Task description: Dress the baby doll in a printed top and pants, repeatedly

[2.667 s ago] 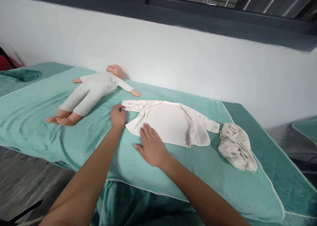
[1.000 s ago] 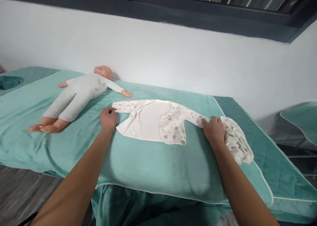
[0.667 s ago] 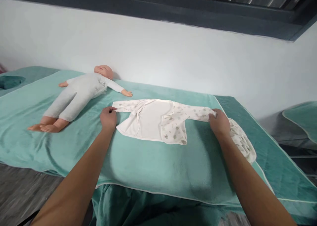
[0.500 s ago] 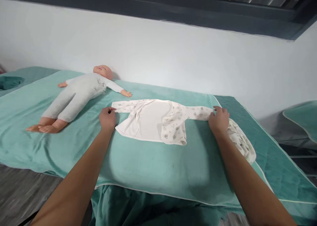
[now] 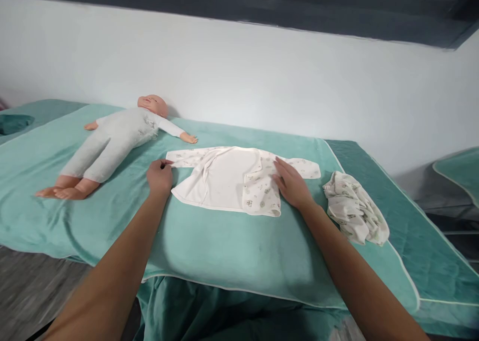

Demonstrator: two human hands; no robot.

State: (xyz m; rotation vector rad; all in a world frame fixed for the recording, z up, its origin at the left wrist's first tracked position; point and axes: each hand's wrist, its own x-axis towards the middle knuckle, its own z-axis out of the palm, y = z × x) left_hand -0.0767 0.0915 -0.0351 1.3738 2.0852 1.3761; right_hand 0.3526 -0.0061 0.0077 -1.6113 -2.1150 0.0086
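Observation:
A small white baby shirt (image 5: 224, 184) with a leafy print on its sleeves and right front lies spread flat, its front open and plain lining showing. My left hand (image 5: 160, 175) pinches the cuff of the sleeve on the left. Over the shirt's right side, by the armpit, my right hand (image 5: 292, 181) rests with fingers stretched out, holding nothing. A baby doll (image 5: 116, 136) in a white cloth body lies on its back at the left, one arm reaching toward the shirt. To the right sits a crumpled printed cloth (image 5: 355, 209), apart from my right hand.
Everything lies on a green padded mat (image 5: 232, 251) over a bed. Behind it rises a white wall (image 5: 239, 82) with a dark window frame (image 5: 262, 12) above. Dark green fabric (image 5: 209, 311) hangs at the front edge. Another green surface (image 5: 460, 174) shows at the far right.
My right hand has let go of the right sleeve's cuff and moved left onto the shirt's side. The crumpled cloth is now fully in sight. My left hand stays at its cuff.

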